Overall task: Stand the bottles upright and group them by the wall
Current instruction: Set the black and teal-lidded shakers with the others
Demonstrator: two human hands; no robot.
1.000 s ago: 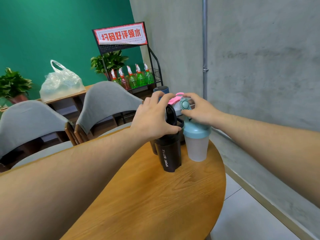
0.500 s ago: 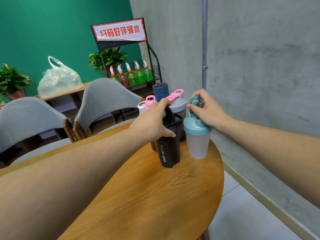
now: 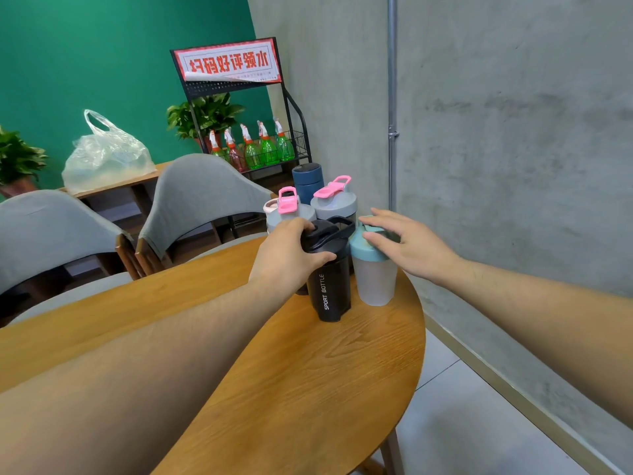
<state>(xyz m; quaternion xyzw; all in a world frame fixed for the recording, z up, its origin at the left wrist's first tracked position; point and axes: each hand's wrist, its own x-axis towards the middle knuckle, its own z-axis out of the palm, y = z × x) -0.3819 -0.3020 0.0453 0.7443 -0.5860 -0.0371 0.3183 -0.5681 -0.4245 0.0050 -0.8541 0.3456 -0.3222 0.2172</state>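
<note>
Several bottles stand upright in a cluster at the far end of the wooden table (image 3: 308,371), close to the grey concrete wall (image 3: 513,166). My left hand (image 3: 287,255) grips the lid of the black "SPORT BOTTLE" shaker (image 3: 329,293). My right hand (image 3: 411,248) hovers with fingers spread over the teal lid of the frosted shaker (image 3: 375,282), fingertips touching the lid. Behind them stand two grey shakers with pink flip caps (image 3: 337,204) (image 3: 289,209) and a dark blue bottle (image 3: 308,181).
Two grey-backed chairs (image 3: 195,200) stand along the table's far side. A black rack (image 3: 260,145) with green spray bottles, potted plants and a plastic bag (image 3: 102,156) sit further back. A metal pipe (image 3: 392,97) runs down the wall. Tiled floor lies right of the table.
My right hand has let go of the teal lid's loop and opened, fingers now spread above the lid. My left hand stays on the black shaker's lid.
</note>
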